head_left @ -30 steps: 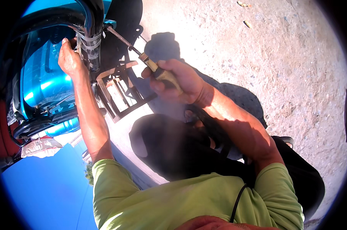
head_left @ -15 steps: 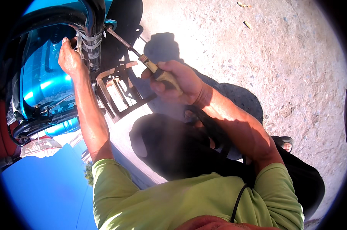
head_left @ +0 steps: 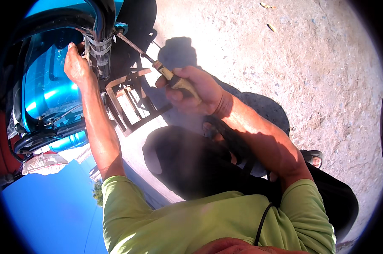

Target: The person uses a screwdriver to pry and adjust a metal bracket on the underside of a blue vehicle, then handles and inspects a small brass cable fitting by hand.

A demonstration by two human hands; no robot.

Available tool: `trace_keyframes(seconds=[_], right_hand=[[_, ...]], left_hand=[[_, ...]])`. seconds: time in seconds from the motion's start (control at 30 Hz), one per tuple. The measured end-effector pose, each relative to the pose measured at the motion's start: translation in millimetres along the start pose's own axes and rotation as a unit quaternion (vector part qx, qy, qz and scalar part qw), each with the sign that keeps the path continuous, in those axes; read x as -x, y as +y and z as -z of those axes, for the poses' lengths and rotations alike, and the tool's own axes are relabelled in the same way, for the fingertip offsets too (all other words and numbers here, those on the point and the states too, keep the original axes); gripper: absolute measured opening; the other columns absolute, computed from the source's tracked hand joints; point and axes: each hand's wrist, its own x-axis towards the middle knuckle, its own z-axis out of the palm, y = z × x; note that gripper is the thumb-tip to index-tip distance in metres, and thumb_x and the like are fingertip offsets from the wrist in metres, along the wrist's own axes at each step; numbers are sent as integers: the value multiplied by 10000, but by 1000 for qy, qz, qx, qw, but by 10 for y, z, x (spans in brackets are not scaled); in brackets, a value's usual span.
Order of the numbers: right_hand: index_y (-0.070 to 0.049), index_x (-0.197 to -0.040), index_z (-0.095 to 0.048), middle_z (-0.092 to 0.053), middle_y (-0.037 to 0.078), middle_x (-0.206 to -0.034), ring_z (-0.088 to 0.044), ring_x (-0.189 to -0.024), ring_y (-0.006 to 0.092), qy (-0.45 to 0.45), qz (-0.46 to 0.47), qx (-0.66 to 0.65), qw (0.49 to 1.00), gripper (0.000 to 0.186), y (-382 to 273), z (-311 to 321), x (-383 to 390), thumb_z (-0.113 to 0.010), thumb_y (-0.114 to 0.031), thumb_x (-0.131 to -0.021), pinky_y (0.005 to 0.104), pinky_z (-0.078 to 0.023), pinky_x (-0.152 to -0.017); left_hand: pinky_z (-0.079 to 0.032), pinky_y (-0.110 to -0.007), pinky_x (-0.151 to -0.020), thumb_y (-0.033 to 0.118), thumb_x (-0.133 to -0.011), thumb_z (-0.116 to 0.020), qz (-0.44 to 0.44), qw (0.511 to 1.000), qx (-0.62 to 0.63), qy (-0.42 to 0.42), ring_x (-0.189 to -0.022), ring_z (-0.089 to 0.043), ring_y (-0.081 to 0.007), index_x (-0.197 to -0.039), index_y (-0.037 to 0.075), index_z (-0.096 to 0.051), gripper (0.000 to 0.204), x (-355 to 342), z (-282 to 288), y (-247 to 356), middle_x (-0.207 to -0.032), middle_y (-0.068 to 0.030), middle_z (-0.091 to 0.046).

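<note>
My right hand is wrapped round the yellowish handle of a screwdriver with a dark grip. Its long metal shaft slants up and left, and the tip meets the side of a black tube bound with grey tape bands. On the tube's other side is my left hand, with fingers curled and closed by a narrow metallic piece beside the tube. What those fingers hold is partly hidden. Behind my left hand lies a shiny blue metal body of a vehicle.
A rusty metal frame stands below the tube, near my knee. More black tubing curves across the upper left. Rough concrete ground spreads to the right, with a sandalled foot on it. A white sack sits at lower left.
Almost nothing differs. Both hands keep their places and the screwdriver stays against the tube; the whole view has shifted very slightly.
</note>
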Motion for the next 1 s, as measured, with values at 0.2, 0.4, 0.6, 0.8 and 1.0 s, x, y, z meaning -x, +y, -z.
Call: trace_keyframes(seconds=[0.2, 0.4, 0.6, 0.8, 1.0], right_hand=[[14, -1186, -566, -565, 88, -748, -444, -449, 96, -6, -8, -10, 1000, 440, -7, 15, 1, -382, -340, -1000, 186, -374, -379], [14, -1183, -560, -548, 57, -730, -417, -423, 81, 3, 2, 22, 1000, 454, -16, 0, -24, -427, -381, -1004, 189, -351, -368], [10, -1160, -561, -550, 52, -723, -415, -421, 76, -8, -3, 14, 1000, 442, -16, 13, -33, -438, -383, -1000, 191, -348, -373], [11, -1161, -562, -558, 58, -730, -415, -415, 77, -11, 0, 8, 1000, 440, -21, 31, -8, -450, -381, -996, 190, -349, -372], [17, -1173, -566, -554, 57, -731, -415, -418, 82, -19, -6, -9, 1000, 448, -22, 32, -13, -452, -378, -995, 198, -351, -371]], left_hand=[[-487, -278, -675, 296, -1008, -556, 8, 1000, 25, -5, -718, -607, -140, -956, -76, -713, 406, -12, -9, -25, -846, -101, -699], [-488, -278, -679, 288, -1008, -560, 9, 1000, 26, 0, -733, -614, -146, -955, -75, -712, 397, 18, -20, 6, -856, -109, -703], [-484, -277, -674, 287, -1008, -562, 11, 999, 42, -3, -723, -608, -147, -946, -71, -716, 394, -29, 0, -53, -855, -105, -702], [-476, -289, -699, 290, -1007, -563, 6, 1000, 30, 1, -746, -599, -145, -945, -65, -722, 394, -27, 4, -57, -861, -101, -702], [-476, -290, -704, 290, -1010, -559, -1, 1000, 18, 5, -750, -601, -146, -947, -61, -723, 393, -4, -13, -20, -862, -101, -704]])
